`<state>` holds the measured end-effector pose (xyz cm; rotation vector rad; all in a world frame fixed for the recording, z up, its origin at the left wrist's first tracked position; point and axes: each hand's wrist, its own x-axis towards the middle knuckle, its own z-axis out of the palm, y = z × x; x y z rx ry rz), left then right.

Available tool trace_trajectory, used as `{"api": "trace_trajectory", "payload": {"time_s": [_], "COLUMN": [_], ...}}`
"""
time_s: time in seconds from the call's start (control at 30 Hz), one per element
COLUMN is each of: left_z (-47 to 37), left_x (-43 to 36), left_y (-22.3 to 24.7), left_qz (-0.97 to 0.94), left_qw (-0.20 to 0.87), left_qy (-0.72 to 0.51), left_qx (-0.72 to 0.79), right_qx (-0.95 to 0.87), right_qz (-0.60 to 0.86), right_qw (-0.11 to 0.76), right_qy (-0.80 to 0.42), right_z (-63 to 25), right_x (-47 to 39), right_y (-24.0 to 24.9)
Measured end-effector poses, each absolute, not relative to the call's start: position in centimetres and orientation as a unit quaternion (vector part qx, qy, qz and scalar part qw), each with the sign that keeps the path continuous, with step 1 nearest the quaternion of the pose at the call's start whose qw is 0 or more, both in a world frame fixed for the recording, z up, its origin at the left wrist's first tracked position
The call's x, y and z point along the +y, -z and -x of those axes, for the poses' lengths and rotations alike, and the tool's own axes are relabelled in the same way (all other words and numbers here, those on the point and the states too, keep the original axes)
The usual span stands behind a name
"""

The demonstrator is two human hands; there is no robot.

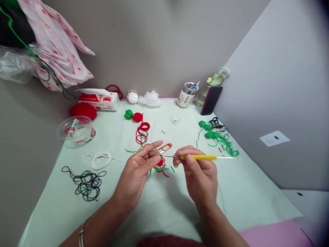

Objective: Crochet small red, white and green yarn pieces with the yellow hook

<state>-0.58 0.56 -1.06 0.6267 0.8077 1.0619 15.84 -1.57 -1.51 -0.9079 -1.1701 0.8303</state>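
Between thumb and fingers, my left hand (140, 164) pinches a small red crocheted piece (160, 164) with a white and green edge. Green yarn (156, 148) runs up from the piece over the raised forefinger. My right hand (200, 171) is closed around a crochet hook (199, 157) with a yellow handle, held level. The hook's thin metal shaft points left, and its tip meets the green stitches at the top of the piece. Just behind the left fingertips lies an orange-handled snips (167, 147), partly hidden.
Red yarn (142, 132), white yarn (101, 160) and tangled black cord (87, 185) lie leftward. Green crocheted pieces (209, 134) with loose strands are at right. A clear tub (77, 132), tissue box (102, 101), stuffing (151, 99), pen cup (186, 97), bottle (205, 91) and phone (212, 100) line the back.
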Motion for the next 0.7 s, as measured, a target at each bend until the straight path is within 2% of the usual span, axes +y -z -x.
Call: {"api": "trace_trajectory", "payload": {"time_s": [0.1, 0.23, 0.3, 0.4, 0.53, 0.6, 0.7], "left_z": [0.4, -0.4, -0.6, -0.3, 0.3, 0.3, 0.1], "left_x": [0.1, -0.7, -0.6, -0.1, 0.5, 0.4, 0.0], "left_y": [1.3, 1.5, 1.5, 1.4, 1.3, 1.3, 1.4], "left_qz": [-0.33, -0.297, -0.26, -0.227, -0.261, -0.291, -0.313], "left_qw": [0.698, 0.74, 0.784, 0.814, 0.778, 0.752, 0.745], "left_qy": [-0.508, -0.48, -0.448, -0.423, -0.457, -0.476, -0.47], "left_qx": [0.383, 0.366, 0.342, 0.326, 0.343, 0.351, 0.354], "right_qx": [-0.543, -0.693, -0.699, -0.639, -0.525, -0.501, -0.523], "right_qz": [0.412, 0.445, 0.444, 0.447, 0.416, 0.399, 0.397], "right_qw": [0.642, 0.556, 0.556, 0.604, 0.666, 0.663, 0.638], "right_qy": [-0.35, -0.112, -0.073, -0.161, -0.328, -0.387, -0.402], "right_z": [-15.5, -14.5, -14.4, -15.0, -16.0, -16.1, -15.6], "right_x": [-1.8, -3.0, -3.1, -2.6, -1.6, -1.4, -1.5], "right_y": [1.9, 2.9, 2.9, 2.3, 1.7, 1.7, 2.0]}}
